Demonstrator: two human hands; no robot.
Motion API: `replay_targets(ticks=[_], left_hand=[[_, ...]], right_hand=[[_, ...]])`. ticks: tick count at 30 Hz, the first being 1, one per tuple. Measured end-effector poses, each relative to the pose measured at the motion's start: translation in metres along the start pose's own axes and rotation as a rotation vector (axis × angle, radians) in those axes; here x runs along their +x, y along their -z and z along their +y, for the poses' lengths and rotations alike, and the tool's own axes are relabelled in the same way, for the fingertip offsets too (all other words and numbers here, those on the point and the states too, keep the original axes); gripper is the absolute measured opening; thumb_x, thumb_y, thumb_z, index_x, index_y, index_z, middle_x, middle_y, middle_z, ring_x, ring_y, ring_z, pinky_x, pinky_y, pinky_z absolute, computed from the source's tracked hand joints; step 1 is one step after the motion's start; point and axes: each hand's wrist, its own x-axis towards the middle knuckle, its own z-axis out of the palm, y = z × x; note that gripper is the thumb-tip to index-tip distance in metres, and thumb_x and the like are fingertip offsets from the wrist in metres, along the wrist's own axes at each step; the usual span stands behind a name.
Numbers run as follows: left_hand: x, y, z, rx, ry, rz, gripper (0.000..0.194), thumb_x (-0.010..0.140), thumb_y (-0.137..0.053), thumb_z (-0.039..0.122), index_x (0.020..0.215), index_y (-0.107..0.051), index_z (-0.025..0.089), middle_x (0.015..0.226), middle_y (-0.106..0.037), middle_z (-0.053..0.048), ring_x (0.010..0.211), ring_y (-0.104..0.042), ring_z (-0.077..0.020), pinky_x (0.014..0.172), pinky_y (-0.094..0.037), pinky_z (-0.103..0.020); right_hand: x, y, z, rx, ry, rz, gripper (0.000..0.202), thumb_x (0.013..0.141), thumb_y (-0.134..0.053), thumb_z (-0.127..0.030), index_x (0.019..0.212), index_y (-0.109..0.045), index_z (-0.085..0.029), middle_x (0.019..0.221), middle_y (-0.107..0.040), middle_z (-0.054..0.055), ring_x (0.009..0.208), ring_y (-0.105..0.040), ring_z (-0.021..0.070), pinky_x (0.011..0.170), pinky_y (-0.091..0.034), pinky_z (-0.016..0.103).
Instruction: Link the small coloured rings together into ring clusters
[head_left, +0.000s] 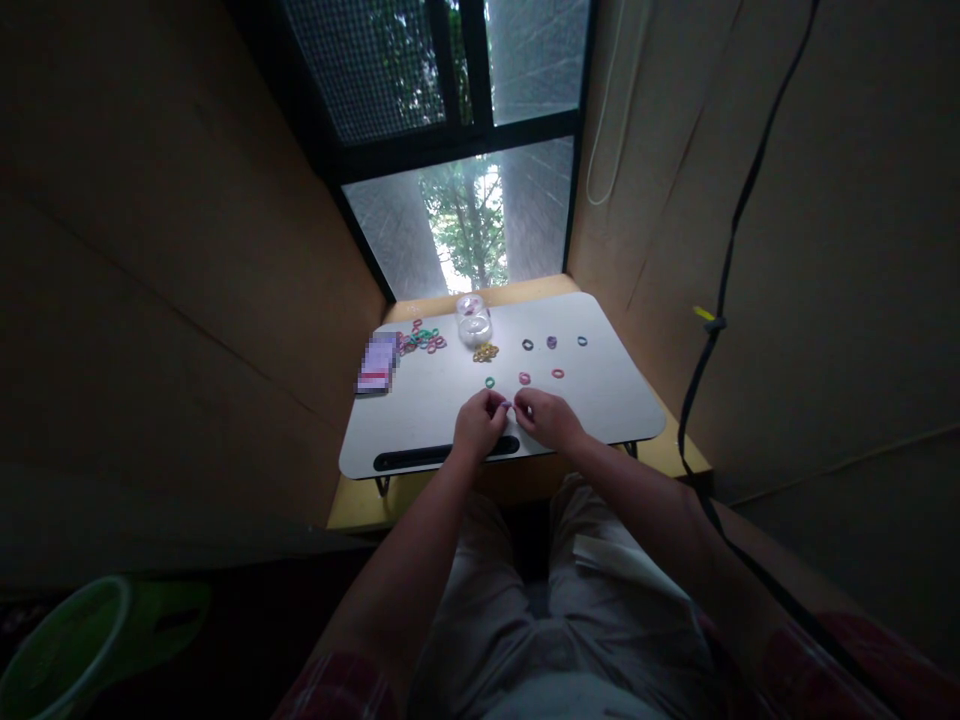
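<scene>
Fingertips pinched, my left hand (478,424) holds a small purple hair tie (507,404) above the near part of the white table (420,415). Close beside it, my right hand (550,418) is closed in a pinch at the other side of the same tie; the fingers partly hide it. Just beyond the hands lie a green ring-shaped tie (490,382), a pink one (524,378) and a red one (558,373). Farther back are a dark tie (528,344), a purple tie (552,342) and a blue tie (582,341).
A clear plastic jar (474,322) stands at the back, with a pile of yellowish ties (486,353) before it. Mixed pink and green ties (421,339) lie near a blurred phone-like object (378,362) at left. A black slot (412,458) runs along the near edge. A dark cord (739,215) hangs right.
</scene>
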Motion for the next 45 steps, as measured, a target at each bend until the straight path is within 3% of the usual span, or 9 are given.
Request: replay_targets(ticks=[6, 16, 29, 45], left_hand=[[-0.0007, 0.0003, -0.0023, 0.005, -0.014, -0.028, 0.011, 0.078, -0.059, 0.029, 0.081, -0.063, 0.019, 0.070, -0.065, 0.001, 0.063, -0.057, -0.0112, 0.061, -0.041, -0.023], [-0.0004, -0.0004, -0.0033, -0.014, -0.002, -0.009, 0.014, 0.078, -0.060, 0.031, 0.082, -0.064, 0.018, 0.071, -0.066, 0.000, 0.063, -0.058, -0.0109, 0.061, -0.042, -0.022], [0.0003, 0.0004, -0.0035, -0.041, -0.004, -0.100, 0.022, 0.080, -0.061, 0.036, 0.091, -0.071, 0.020, 0.080, -0.072, -0.002, 0.069, -0.063, -0.0126, 0.066, -0.046, -0.023], [0.0029, 0.0033, 0.0005, 0.019, 0.008, -0.046, 0.012, 0.081, -0.055, 0.029, 0.085, -0.062, 0.020, 0.074, -0.066, 0.000, 0.066, -0.058, -0.0121, 0.061, -0.040, -0.023]], right_hand=[[-0.0004, -0.0017, 0.0014, 0.108, 0.027, 0.044, 0.018, 0.085, -0.052, -0.026, 0.100, -0.060, -0.020, 0.080, -0.066, 0.002, 0.066, -0.057, 0.0131, 0.063, -0.036, 0.023], [-0.0014, -0.0011, 0.0011, 0.117, 0.058, 0.050, 0.014, 0.082, -0.054, -0.027, 0.093, -0.061, -0.020, 0.075, -0.065, 0.000, 0.064, -0.056, 0.0125, 0.063, -0.037, 0.023], [0.0012, -0.0039, 0.0059, 0.073, 0.047, 0.048, 0.013, 0.083, -0.051, -0.024, 0.084, -0.063, -0.019, 0.076, -0.064, 0.003, 0.068, -0.055, 0.0144, 0.064, -0.035, 0.024], [0.0028, 0.0003, 0.0038, 0.116, 0.018, -0.015, 0.015, 0.075, -0.051, -0.022, 0.081, -0.064, -0.019, 0.064, -0.062, 0.000, 0.055, -0.049, 0.0119, 0.056, -0.030, 0.023]])
